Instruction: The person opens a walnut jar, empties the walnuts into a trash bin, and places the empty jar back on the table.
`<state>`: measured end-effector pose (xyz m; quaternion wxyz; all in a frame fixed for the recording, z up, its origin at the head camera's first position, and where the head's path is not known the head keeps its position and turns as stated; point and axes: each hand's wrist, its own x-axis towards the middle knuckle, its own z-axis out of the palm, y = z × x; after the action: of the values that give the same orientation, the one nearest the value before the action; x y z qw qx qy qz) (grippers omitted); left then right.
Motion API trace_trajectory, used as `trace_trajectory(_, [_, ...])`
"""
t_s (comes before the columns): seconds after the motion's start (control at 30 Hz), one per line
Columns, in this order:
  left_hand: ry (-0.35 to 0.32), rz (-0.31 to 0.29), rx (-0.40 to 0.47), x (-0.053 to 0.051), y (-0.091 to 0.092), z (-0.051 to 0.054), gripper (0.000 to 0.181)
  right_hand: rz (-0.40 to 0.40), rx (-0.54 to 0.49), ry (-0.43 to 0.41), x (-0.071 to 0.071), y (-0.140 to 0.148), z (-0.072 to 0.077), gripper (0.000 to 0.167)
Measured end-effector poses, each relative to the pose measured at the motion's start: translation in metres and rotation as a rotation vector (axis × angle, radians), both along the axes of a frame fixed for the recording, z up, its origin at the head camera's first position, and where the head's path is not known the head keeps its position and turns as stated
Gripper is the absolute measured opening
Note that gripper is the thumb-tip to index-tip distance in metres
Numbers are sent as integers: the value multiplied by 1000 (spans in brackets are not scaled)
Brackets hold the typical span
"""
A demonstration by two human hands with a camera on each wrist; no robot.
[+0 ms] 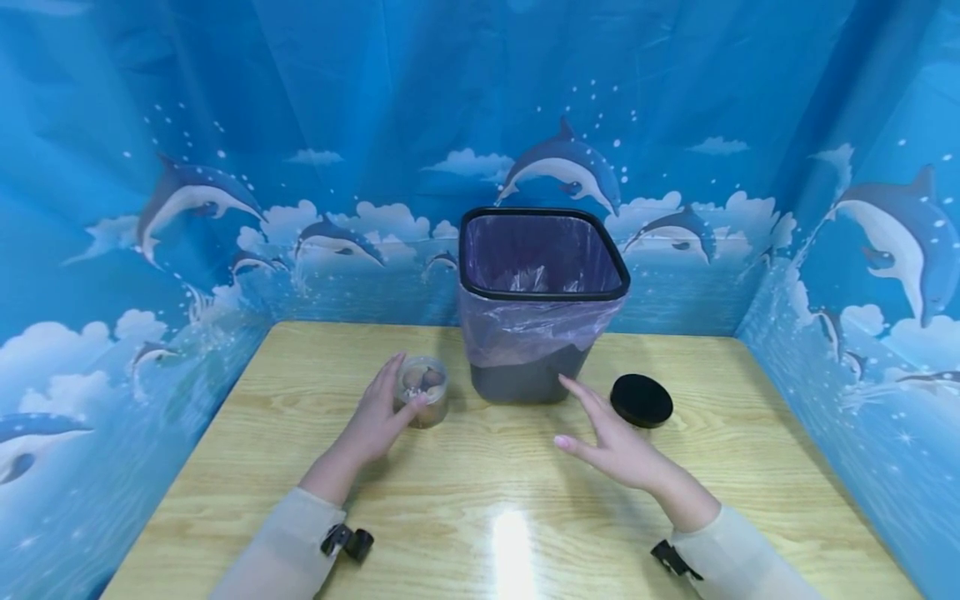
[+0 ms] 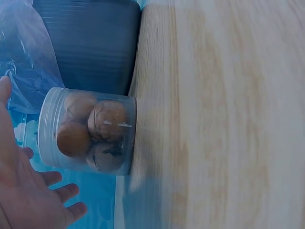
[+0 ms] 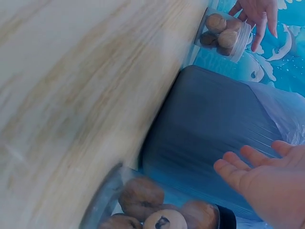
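Note:
My left hand (image 1: 378,412) is spread around a clear plastic jar (image 1: 424,408), thumb on the near side and fingers on the far side. In the left wrist view, the fingers (image 2: 66,192) stand apart from the jar (image 2: 90,131). It is upright, has no lid on and holds several round brown nuts like walnuts (image 2: 108,119). My right hand (image 1: 611,442) hangs over the table with fingers extended and nothing held. It is nearest to a second clear jar (image 3: 152,202) with a black lid (image 1: 641,401), also containing brown nuts.
A grey bin (image 1: 517,379) with a black rim (image 1: 543,295) and purple liner (image 1: 536,325) stands between the jars, towards the back. The wooden table (image 1: 465,483) meets a blue dolphin-print curtain (image 1: 360,125) at the back and sides.

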<state>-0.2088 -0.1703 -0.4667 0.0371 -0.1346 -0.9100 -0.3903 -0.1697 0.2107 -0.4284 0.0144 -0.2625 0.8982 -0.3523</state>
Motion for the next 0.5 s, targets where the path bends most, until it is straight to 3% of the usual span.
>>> trace_trajectory(0.5, [-142,27,127,-7,-3,-3,93,85,-150,-81,-4,-4,-9,78])
